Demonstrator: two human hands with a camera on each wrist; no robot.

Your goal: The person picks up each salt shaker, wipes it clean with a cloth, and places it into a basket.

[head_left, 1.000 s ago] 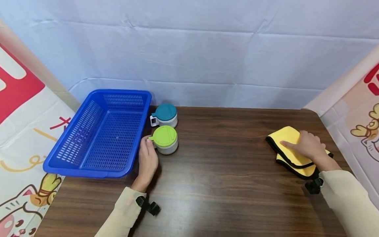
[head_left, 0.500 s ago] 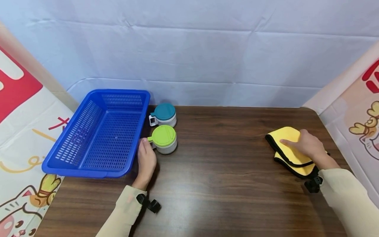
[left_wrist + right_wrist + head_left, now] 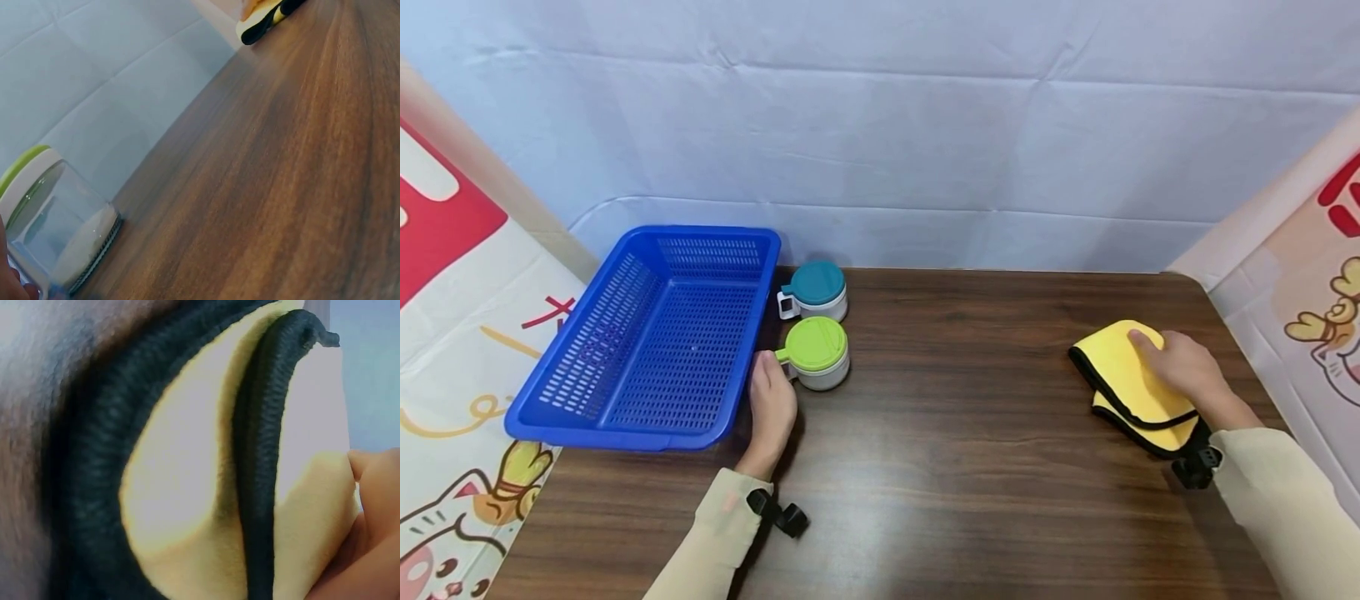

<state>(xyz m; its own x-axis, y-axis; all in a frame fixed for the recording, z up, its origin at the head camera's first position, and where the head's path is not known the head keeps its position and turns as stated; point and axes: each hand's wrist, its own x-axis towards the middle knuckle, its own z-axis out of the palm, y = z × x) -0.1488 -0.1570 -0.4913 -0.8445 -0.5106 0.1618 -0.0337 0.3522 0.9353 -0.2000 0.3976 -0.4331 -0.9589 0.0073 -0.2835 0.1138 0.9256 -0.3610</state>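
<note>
My left hand (image 3: 771, 421) grips the handle of a seasoning jar with a lime-green lid (image 3: 817, 346), standing on the table right of the basket. Its clear body, with pale contents at the bottom, shows in the left wrist view as a glass jar (image 3: 69, 231) beside my fingertips (image 3: 14, 289). At the right of the table, my right hand (image 3: 1183, 367) holds a folded yellow cloth (image 3: 1131, 371) with black edging, thumb on top. The right wrist view shows the cloth (image 3: 181, 481) up close, its folded layers pinched at the right by my fingers (image 3: 381, 494).
A blue plastic basket (image 3: 692, 440) with slotted walls stands at the left. Behind the green-lidded jar is a similar jar with a teal lid (image 3: 818, 285). A pale cloth backdrop (image 3: 925, 150) rises at the table's (image 3: 962, 467) back edge, with printed sheets on both sides.
My right thumb has shifted up and right across the yellow cloth, whose left edge has moved slightly left. My left hand stays at the green-lidded jar's handle.
</note>
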